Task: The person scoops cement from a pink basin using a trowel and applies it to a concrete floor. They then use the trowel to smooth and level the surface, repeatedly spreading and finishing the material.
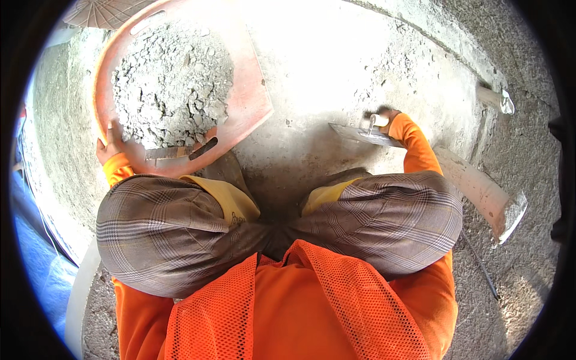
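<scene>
On the left stands an orange-red dustpan-shaped scoop [255, 96] with handle slots, holding a heap of grey crumbly mortar [171, 84]. My left hand [110, 146] rests at its near left rim, thumb up along the inside and fingers on the outer side. To the right, my right hand [390, 118] is wrapped round the pale handle of a plastering trowel [367, 135]. The trowel's flat metal blade lies low over the concrete surface, its tip toward the left. My right fingers are partly blurred and dark.
A pipe [474, 186] with a cut end lies beside my right knee, and a second pipe stub [495, 99] sticks out farther off. Loose crumbs [402, 63] dot the bright concrete. Blue sheeting [39, 270] hangs at the lower left. A ribbed brown round thing [102, 13] is at the far left.
</scene>
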`<control>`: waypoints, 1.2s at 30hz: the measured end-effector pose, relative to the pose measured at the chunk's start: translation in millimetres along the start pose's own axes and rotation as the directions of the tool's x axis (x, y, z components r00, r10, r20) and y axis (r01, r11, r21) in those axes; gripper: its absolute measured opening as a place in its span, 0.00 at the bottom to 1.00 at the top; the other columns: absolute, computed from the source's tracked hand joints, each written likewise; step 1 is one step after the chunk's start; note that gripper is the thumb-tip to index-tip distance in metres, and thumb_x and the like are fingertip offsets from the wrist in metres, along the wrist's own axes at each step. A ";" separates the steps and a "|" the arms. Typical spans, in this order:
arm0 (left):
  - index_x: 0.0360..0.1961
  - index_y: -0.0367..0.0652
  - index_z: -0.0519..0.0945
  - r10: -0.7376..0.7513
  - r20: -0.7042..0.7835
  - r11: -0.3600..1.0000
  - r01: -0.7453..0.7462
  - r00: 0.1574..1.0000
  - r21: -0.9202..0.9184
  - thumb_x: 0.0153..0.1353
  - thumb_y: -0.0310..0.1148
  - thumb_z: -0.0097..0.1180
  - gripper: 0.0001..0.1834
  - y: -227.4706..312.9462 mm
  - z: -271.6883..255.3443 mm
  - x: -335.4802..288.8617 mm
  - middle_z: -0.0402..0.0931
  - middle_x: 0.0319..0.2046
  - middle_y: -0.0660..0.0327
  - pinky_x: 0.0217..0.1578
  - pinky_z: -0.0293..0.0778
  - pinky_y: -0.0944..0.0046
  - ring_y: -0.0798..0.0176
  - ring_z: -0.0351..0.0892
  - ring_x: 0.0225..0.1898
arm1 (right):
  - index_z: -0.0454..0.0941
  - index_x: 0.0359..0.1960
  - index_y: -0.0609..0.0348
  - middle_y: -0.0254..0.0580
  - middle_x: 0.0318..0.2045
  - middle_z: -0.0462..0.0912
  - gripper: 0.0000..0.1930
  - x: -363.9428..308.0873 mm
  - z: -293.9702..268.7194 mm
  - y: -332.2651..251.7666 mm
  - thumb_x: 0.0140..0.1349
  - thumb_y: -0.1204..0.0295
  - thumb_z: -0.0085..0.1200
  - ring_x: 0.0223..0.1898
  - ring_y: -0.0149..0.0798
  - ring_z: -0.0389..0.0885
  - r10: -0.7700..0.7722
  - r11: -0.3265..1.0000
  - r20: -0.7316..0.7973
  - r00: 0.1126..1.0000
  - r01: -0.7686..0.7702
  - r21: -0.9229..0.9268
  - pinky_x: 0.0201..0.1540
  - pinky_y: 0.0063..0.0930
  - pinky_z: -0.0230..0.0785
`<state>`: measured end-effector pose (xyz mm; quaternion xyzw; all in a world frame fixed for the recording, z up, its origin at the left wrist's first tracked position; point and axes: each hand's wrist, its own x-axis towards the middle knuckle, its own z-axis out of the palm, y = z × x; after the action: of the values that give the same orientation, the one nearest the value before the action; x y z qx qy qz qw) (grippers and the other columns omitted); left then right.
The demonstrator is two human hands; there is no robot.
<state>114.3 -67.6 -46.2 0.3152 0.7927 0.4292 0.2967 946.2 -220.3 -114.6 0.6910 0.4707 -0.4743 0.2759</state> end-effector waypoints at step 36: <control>0.51 0.32 0.81 0.091 -0.017 0.952 -0.082 0.996 0.295 0.59 0.49 0.70 0.30 -14.6 -10.1 19.6 0.87 0.40 0.54 0.37 0.77 0.61 0.61 0.83 0.35 | 0.87 0.49 0.51 0.44 0.44 0.90 0.15 -83.7 0.0 27.9 0.66 0.60 0.60 0.43 0.37 0.88 0.302 0.871 -0.357 0.884 -0.103 0.481 0.48 0.30 0.81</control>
<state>91.0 -64.1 -58.2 0.3836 0.8375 0.3240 0.2154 962.7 -264.1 -39.8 0.8680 0.3196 -0.3768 0.0503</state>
